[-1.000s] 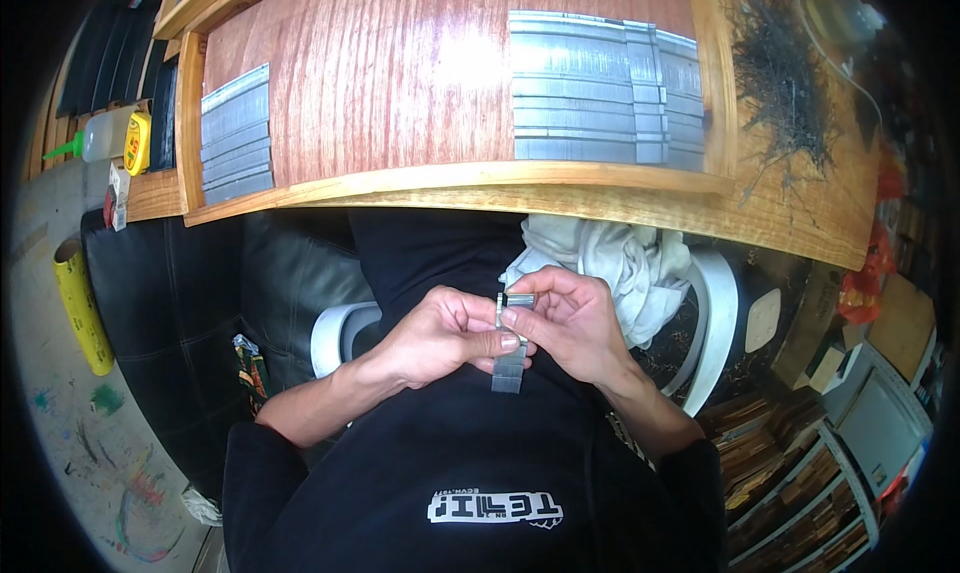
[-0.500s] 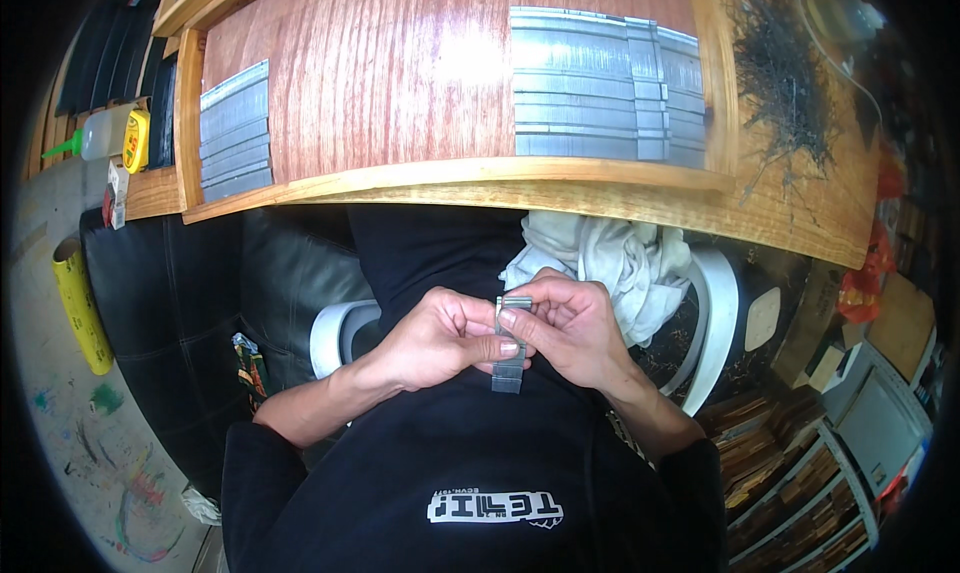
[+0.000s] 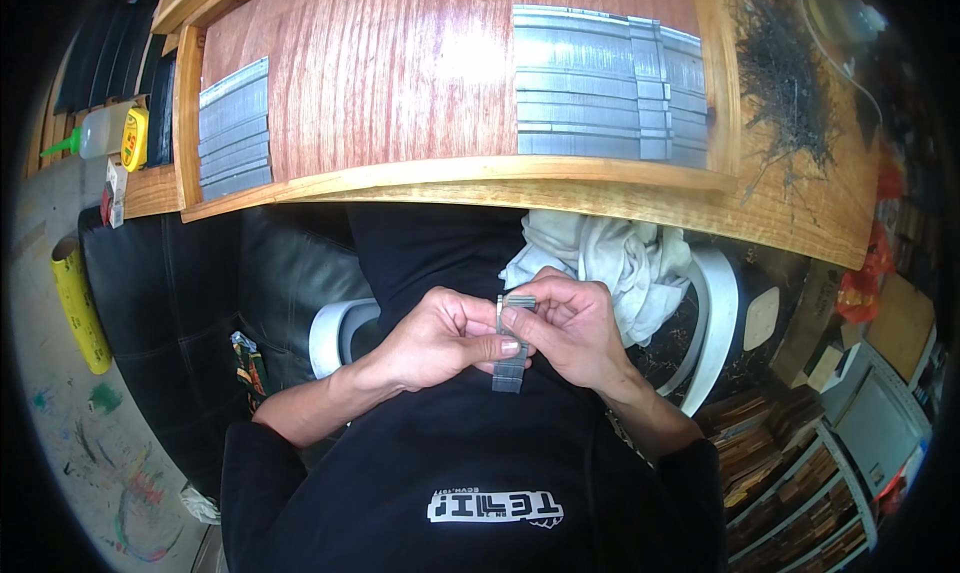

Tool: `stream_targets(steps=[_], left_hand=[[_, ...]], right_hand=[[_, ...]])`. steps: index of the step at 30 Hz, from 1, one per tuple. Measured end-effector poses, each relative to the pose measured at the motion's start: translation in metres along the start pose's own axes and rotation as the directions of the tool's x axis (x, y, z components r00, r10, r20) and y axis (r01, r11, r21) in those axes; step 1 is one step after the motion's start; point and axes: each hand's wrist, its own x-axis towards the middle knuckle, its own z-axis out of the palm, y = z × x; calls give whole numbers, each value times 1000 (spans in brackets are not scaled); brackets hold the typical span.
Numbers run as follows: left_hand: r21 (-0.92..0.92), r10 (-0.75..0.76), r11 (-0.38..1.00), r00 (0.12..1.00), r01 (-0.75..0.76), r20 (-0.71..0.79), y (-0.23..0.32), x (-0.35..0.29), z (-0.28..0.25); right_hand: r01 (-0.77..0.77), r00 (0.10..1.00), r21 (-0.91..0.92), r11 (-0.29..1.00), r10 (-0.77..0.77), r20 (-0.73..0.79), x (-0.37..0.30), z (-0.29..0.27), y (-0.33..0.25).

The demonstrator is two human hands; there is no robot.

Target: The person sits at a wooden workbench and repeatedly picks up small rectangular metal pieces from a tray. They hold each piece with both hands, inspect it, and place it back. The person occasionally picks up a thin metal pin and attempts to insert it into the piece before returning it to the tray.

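Grey strip (image 3: 507, 380): narrow, metallic-looking, crosswise lines at its lower end
Strip's place: before the dark shirt (image 3: 380, 463), off the bench's near edge (image 3: 480, 191)
Left hand (image 3: 442, 341): pinching the strip's middle
Right hand (image 3: 572, 331): pinching nearer its top
Hidden: the middle, under thumbs; one piece or several, cannot tell
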Motion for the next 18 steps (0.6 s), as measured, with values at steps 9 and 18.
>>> stream_targets(steps=[9,18], left_hand=[[1,-53,999,998,53,-45,0,-1,-2],[43,-80,996,997,80,-4,3,1,-3]], right_hand=[[-42,999,89,995,43,-3,-1,1,-6],[-76,997,79,994,74,26,1,-1,-5]])
